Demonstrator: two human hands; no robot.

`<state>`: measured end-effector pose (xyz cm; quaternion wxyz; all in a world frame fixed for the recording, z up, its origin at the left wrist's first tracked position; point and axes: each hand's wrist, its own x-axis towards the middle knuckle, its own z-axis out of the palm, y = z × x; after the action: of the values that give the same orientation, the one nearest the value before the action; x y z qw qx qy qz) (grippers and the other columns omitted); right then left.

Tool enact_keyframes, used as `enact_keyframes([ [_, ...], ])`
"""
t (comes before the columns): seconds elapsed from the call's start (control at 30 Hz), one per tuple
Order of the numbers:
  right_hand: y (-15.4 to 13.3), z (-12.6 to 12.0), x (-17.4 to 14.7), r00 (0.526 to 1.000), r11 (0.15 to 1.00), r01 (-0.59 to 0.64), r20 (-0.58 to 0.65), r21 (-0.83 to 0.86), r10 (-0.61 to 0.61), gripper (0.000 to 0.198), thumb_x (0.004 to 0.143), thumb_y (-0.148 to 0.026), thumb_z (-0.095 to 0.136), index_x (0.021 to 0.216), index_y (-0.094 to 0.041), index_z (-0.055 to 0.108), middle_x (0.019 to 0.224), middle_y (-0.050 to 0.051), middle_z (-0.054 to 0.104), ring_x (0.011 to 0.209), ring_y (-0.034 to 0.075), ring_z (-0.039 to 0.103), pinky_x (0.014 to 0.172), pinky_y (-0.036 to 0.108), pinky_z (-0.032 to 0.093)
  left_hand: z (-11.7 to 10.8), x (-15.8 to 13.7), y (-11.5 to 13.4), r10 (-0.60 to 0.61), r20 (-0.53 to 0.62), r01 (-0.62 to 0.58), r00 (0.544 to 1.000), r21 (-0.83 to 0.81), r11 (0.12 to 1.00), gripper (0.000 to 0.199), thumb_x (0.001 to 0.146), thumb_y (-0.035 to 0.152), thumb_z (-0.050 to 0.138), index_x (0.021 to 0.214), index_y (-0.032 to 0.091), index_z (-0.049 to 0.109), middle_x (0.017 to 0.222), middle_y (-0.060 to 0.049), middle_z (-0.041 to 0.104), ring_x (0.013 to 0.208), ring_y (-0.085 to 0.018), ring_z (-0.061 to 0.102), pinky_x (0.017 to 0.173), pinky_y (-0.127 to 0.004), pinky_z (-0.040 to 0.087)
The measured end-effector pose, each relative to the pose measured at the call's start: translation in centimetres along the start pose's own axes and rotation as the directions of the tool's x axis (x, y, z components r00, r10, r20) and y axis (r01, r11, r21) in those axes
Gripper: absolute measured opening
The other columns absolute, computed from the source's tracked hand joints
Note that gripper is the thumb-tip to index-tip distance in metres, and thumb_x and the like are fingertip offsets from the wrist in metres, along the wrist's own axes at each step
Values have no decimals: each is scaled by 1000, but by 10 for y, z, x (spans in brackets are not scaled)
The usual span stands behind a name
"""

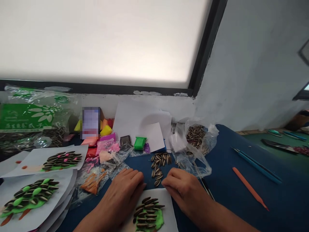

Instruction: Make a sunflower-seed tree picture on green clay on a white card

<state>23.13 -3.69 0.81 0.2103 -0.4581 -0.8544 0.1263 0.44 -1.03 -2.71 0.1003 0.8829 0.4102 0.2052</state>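
Note:
A sheet of white paper (172, 211) lies between my hands, with sunflower seeds (147, 211) set in rows on green clay (159, 219). My left hand (124, 188) rests at its upper left edge, fingers curled together; whatever they may hold is hidden. At the upper right corner, my right hand (182, 187) has its thumb and fingers pinched beside a small pile of loose sunflower seeds (160, 159). Its fingertips hide anything between them.
Finished-looking seed pictures (62, 159) are stacked left. Clay packets, including a green one (140, 143), and orange clay (93, 183) lie behind my left hand. A plastic bag of seeds (196, 135) stands behind my right hand. Right lie an orange tool (249, 188) and blue tweezers (257, 164).

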Motion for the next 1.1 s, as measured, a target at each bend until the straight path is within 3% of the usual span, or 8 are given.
enact_keyframes([
  [0.33, 5, 7, 31, 990, 964, 77, 134, -253, -43, 12, 85, -5, 66, 83, -15, 71, 87, 6, 65, 81, 18, 60, 68, 27, 44, 0, 2, 1, -8, 4, 8, 1000, 21, 1000, 26, 97, 18, 42, 72, 20, 46, 71, -2, 57, 67, -20, 53, 64, -31, 34],
  [0.5, 8, 5, 32, 983, 962, 32, 181, -271, 19, 8, 87, -8, 66, 88, -15, 69, 90, 6, 66, 82, 19, 61, 70, 29, 45, -1, 2, 2, -16, 23, 15, 1000, 25, 1000, 28, 98, 19, 39, 71, 20, 46, 71, -2, 57, 67, -20, 52, 65, -32, 35],
  [0.63, 4, 1, 28, 988, 955, -1, 145, -298, 46, 8, 88, -8, 63, 85, -14, 68, 88, 6, 65, 81, 20, 61, 70, 30, 45, -2, 2, 4, -41, 49, 40, 998, 24, 999, 28, 98, 19, 39, 71, 20, 46, 72, -3, 58, 68, -21, 53, 65, -32, 35],
  [0.9, 4, 0, 38, 955, 972, 182, 262, -148, -139, 5, 86, -12, 69, 84, -17, 71, 91, 4, 63, 81, 15, 59, 69, 24, 43, 0, 1, 1, -21, 22, 21, 1000, 0, 1000, 27, 98, 20, 39, 73, 19, 50, 73, -3, 59, 70, -21, 54, 66, -32, 36],
  [1.1, 9, 6, 35, 965, 947, 248, 134, -204, -224, 13, 93, -7, 53, 86, -14, 61, 88, 6, 64, 81, 19, 59, 72, 30, 44, -1, 1, 1, -12, 4, 12, 1000, 1, 1000, 29, 99, 21, 37, 73, 20, 50, 73, -2, 60, 68, -19, 52, 65, -31, 36],
])
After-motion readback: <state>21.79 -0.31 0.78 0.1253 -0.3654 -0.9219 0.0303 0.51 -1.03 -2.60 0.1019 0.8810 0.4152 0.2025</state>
